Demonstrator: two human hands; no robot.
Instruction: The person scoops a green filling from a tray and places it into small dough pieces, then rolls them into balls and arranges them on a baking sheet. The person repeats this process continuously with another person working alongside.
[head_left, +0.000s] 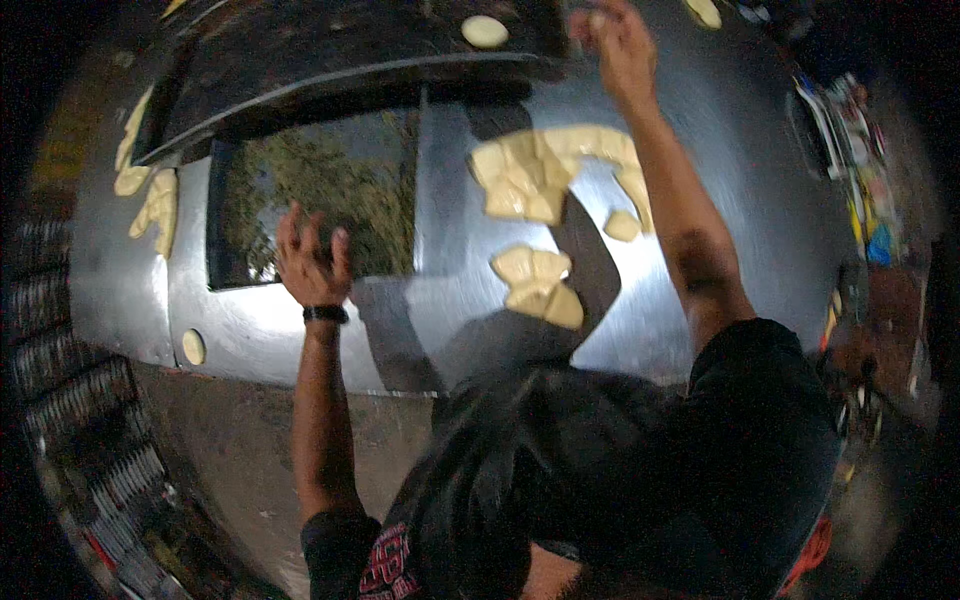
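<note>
My left hand (313, 255), with a dark band on its wrist, is held with fingers apart over a glossy dark rectangle (337, 180) that reflects trees. Nothing shows in it. My right hand (619, 49) reaches to the far side, beside the right end of a dark tray (360, 37). Its fingers are blurred and partly bent; whether they hold anything is unclear. One pale dough disc (484, 32) lies on that tray. Cut dough pieces lie on the metal table in a larger cluster (525, 180) and a smaller cluster (536, 281). My right forearm partly covers a dough strip (592, 141).
A single dough piece (622, 225) lies near my right forearm. On the metal table's (247, 330) left side are more dough pieces (159, 210) and a small dough disc (194, 346) by the front edge. Slatted racks or crates (97, 405) stand at lower left. Blurred clutter (862, 172) lines the right.
</note>
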